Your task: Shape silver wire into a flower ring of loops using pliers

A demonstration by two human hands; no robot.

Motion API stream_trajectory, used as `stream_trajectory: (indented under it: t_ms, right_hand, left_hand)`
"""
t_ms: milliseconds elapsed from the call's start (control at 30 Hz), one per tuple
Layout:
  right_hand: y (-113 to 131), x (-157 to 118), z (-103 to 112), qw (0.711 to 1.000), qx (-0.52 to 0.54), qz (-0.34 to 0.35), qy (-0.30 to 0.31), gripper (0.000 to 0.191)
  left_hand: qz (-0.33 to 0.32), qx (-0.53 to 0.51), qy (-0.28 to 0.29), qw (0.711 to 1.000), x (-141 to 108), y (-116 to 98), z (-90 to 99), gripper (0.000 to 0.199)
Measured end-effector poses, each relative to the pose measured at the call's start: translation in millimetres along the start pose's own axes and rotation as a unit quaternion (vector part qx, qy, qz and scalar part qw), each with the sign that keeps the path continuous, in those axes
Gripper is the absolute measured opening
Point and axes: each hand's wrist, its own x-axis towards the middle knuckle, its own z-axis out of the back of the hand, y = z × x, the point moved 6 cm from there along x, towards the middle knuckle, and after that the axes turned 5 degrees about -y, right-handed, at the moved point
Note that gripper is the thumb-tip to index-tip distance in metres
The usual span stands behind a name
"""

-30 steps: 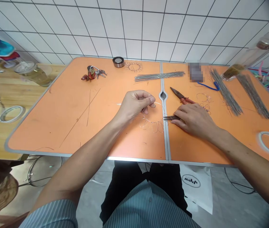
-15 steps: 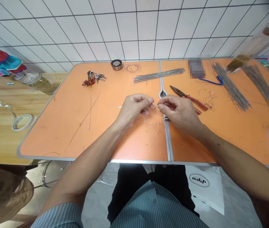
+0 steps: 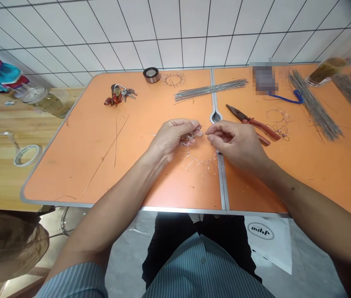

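My left hand (image 3: 177, 138) pinches a thin wire ring (image 3: 200, 160) with small loops around its outer edge. The ring hangs below the fingers over the orange table (image 3: 163, 186). Close beside it, my right hand (image 3: 235, 142) has thumb and index finger pressed together near the ring's upper end; what they hold, if anything, is too small to make out. Red-handled pliers (image 3: 252, 123) lie just beyond my right hand. Single straight wires (image 3: 115, 142) lie left of my left hand.
Wire bundles (image 3: 211, 90) (image 3: 316, 106), black tape (image 3: 151, 75), keys (image 3: 124, 94) and another wire ring (image 3: 173, 79) lie at the back. Small wire loops (image 3: 279, 118) sit right of the pliers. A jar (image 3: 46, 102) and white tape roll (image 3: 28, 155) are on the wooden table.
The view has shifted slightly, so the table's items appear moved. More of the wire ring shows beneath my left fingers. Both hands remain close together.
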Motion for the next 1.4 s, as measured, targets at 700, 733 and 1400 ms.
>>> stream_trajectory:
  t_ms: [700,733,1400]
  right_hand:
    - [9.7,-2.8,2.0,0.991,-0.079,0.096,-0.051,0.015]
    - [8.9,-2.9,2.8,0.991,-0.079,0.091,-0.055,0.015]
    - [19.7,-11.5,8.2,0.97,-0.087,0.194,-0.115,0.013]
  left_hand:
    - [-0.048,-0.02,0.033,0.998,-9.4,-9.4,-7.7,0.022]
    - [-0.046,-0.024,0.035,0.998,-10.4,-10.0,-8.4,0.022]
    - [-0.092,-0.012,0.103,0.99,-10.9,-10.4,-15.4,0.038]
